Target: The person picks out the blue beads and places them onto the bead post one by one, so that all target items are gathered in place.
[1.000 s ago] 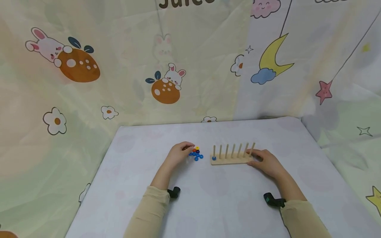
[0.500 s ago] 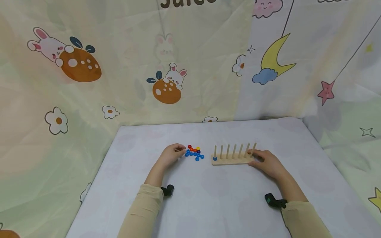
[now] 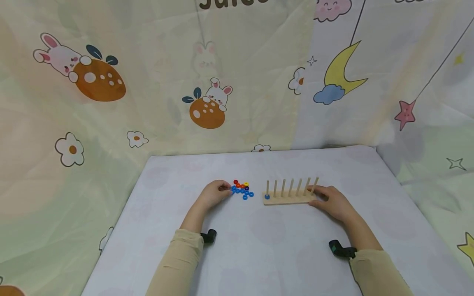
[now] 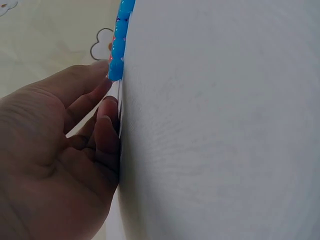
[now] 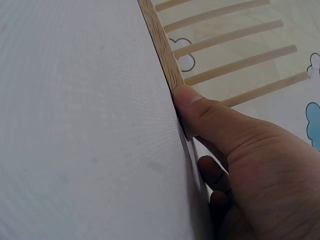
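Note:
My left hand (image 3: 215, 193) is at the left edge of a small cluster of ring beads. Its fingertips meet the nearest blue bead (image 4: 116, 70), seen at the end of a row in the left wrist view; I see no bead enclosed by the fingers. Most beads are blue, with red, orange, yellow and dark ones (image 3: 247, 188) behind. My right hand (image 3: 332, 202) grips the right end of a wooden peg board (image 3: 286, 201), its thumb (image 5: 187, 97) pressed on the board's edge. Several upright pegs stand in a row, and one blue bead (image 3: 267, 197) sits around the leftmost peg's base.
The white-covered table (image 3: 266, 246) carries the beads and board near its middle. A patterned cloth backdrop (image 3: 252, 102) rises behind the table and along its sides. Black wrist cameras (image 3: 209, 236) sit at both sleeve cuffs.
My left hand has drawn back leftward, revealing more beads, including a red one, then its fingertips came back onto the nearest blue bead. The right hand and board stay put.

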`<state>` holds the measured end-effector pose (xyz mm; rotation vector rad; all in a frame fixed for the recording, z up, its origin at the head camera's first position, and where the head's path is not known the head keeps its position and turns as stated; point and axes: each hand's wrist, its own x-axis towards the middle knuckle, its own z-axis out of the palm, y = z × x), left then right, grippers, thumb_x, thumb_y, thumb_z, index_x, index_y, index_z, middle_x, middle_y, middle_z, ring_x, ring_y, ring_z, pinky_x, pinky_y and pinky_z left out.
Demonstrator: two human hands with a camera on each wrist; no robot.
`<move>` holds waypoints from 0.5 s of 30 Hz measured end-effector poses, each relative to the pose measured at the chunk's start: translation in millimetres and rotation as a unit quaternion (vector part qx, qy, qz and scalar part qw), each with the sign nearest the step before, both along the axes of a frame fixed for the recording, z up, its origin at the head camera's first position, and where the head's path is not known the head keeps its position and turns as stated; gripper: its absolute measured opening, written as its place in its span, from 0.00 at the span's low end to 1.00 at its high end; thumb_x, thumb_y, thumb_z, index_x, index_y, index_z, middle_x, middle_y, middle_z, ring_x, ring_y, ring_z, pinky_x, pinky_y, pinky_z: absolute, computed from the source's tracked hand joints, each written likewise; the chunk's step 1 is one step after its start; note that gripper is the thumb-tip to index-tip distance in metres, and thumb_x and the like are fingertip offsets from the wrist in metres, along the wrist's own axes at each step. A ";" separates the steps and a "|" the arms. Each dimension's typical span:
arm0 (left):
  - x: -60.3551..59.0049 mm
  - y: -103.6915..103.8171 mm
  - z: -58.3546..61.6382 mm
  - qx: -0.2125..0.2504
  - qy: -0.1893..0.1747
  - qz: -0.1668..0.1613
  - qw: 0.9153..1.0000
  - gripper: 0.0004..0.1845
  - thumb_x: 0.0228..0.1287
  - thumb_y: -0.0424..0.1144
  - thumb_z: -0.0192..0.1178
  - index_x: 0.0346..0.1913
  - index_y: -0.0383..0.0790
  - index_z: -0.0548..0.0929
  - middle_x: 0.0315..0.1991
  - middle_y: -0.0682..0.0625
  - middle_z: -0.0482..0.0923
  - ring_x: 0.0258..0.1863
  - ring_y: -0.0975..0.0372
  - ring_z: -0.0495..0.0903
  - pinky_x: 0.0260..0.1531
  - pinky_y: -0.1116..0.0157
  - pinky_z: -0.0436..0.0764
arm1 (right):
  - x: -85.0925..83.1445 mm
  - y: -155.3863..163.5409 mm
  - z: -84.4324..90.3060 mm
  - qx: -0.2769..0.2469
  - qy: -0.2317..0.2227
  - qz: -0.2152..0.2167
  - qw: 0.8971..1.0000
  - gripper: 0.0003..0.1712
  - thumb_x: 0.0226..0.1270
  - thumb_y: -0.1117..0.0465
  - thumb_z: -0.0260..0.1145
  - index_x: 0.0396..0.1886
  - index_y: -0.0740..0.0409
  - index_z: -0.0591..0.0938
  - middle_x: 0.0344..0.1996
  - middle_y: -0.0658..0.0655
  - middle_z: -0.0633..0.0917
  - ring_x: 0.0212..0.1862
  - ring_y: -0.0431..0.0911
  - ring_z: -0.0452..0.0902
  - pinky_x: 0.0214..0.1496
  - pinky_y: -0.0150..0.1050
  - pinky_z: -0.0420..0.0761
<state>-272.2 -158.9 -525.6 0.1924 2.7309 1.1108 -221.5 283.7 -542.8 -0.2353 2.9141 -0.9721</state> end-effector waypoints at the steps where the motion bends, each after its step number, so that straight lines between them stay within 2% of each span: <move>1: -0.2 -0.2 -0.5 -0.001 0.002 -0.002 1.000 0.11 0.64 0.48 0.66 0.47 0.50 0.85 0.43 0.53 0.81 0.43 0.59 0.78 0.49 0.57 0.78 | 0.0 0.0 0.0 0.001 0.000 0.000 1.000 0.37 0.60 0.33 0.66 0.66 0.43 0.76 0.61 0.65 0.77 0.62 0.62 0.69 0.61 0.67 0.68; 15: -0.5 3.4 -4.8 -0.032 0.027 -0.004 0.999 0.11 0.63 0.47 0.67 0.46 0.50 0.86 0.44 0.51 0.78 0.42 0.58 0.75 0.47 0.58 0.76 | -1.1 0.3 -0.6 0.000 0.004 0.006 1.000 0.36 0.60 0.35 0.68 0.66 0.44 0.77 0.62 0.65 0.77 0.62 0.62 0.69 0.61 0.66 0.67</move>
